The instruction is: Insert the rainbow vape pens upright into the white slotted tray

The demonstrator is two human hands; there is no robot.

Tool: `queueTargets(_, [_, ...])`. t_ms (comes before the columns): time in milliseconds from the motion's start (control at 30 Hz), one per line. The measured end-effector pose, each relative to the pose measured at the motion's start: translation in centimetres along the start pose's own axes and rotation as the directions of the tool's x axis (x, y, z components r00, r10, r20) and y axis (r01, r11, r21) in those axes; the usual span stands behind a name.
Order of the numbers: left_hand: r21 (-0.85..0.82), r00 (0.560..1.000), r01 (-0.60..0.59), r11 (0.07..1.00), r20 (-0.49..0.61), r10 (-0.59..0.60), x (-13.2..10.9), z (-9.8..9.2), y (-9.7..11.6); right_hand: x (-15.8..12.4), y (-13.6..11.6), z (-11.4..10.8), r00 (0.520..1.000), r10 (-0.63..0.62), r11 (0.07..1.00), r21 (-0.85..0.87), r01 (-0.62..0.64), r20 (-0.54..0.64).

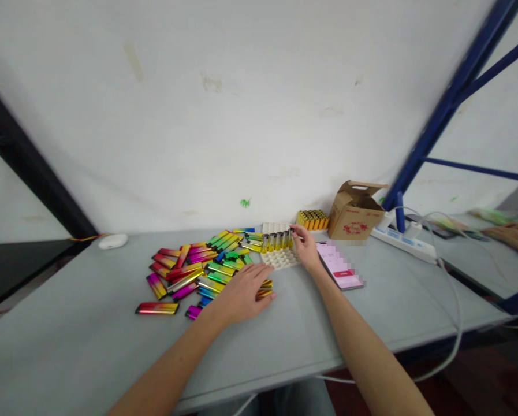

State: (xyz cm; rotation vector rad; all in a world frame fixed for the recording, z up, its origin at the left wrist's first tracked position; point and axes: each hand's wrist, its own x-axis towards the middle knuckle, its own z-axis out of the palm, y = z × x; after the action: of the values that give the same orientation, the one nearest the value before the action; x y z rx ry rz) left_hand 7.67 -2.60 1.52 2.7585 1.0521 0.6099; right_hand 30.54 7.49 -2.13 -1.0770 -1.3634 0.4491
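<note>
A pale, scuffed wall (241, 115) rises behind a grey counter (77, 335). At the left, a small white case (113, 241) lies near the wall. Next comes a loose heap of shiny gradient-coloured lighters (189, 277), lying at many angles, one of them apart at the near left. The left hand (243, 292) rests palm down over the heap's near right edge, with a few yellow lighters (265, 286) showing between fingers and thumb — whether its grip closes on them or only covers them, I cannot tell.

Just beyond stands a cream tray (280, 261) of small pockets, with a row of upright lighters (276, 241) across it. At the row's right end the right hand (305, 248) has its fingertips together, pinching the end lighter (291, 237) near its dark top. The step in hand looks like standing lighters in the pockets; the next move calls for that lighter to be straight and seated before release, without knocking its neighbours.

The right hand hides part of the tray's right side, and the pocket under the end lighter cannot be made out. Behind it is a yellow upright block (313, 219), then a phone (339, 266) with part of its screen pixelated, an open carton (354, 214) with its inside mostly unseen, and a power strip (406, 244) — the far right edge is a blur, cut off by the frame
</note>
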Motion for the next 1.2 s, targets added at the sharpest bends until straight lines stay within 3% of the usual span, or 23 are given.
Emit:
queueTargets(167, [0.024, 1.0, 0.005, 1.0, -0.012, -0.005, 0.2, 0.2, -0.2, 0.1, 0.2, 0.0, 0.999, 0.039, 0.998, 0.046, -0.038, -0.027])
queueTargets(467, [0.091, 0.993, -0.012, 0.996, -0.114, 0.023, 0.4, 0.4, -0.8, 0.1, -0.7, -0.5, 0.995, 0.062, 0.996, -0.064, -0.067, -0.077])
queueTargets(533, [0.129, 0.981, 0.051, 0.99, -0.193, -0.026, 0.5, -0.2, -1.6, 0.0, -0.9, -0.4, 0.995, 0.056, 0.994, -0.085, -0.063, -0.086])
queueTargets(633, [0.172, 0.924, 0.267, 0.948, -0.326, -0.201, 0.4, -1.2, -3.4, -0.1, -1.2, -0.3, 0.991, 0.031, 0.991, -0.126, -0.047, -0.127])
queueTargets(733, [0.188, 0.873, 0.412, 0.891, -0.36, -0.328, 0.2, -1.5, -5.2, -0.3, -1.9, -0.5, 0.975, -0.047, 0.976, -0.216, 0.0, -0.215])
queueTargets(833, [0.194, 0.854, 0.462, 0.866, -0.362, -0.374, 0.0, -1.2, -6.2, -0.7, -2.9, -0.5, 0.952, -0.17, 0.947, -0.309, 0.086, -0.255])
queueTargets(967, [0.172, 0.834, 0.469, 0.866, -0.408, -0.371, 0.0, -0.7, -6.4, -1.4, -4.1, 0.0, 0.951, -0.251, 0.926, -0.331, 0.181, -0.182])
queueTargets(1200, [0.12, 0.845, 0.441, 0.889, -0.39, -0.366, 0.0, -0.9, -6.5, -3.1, -5.2, 1.4, 0.946, -0.325, 0.899, -0.315, 0.302, -0.02])
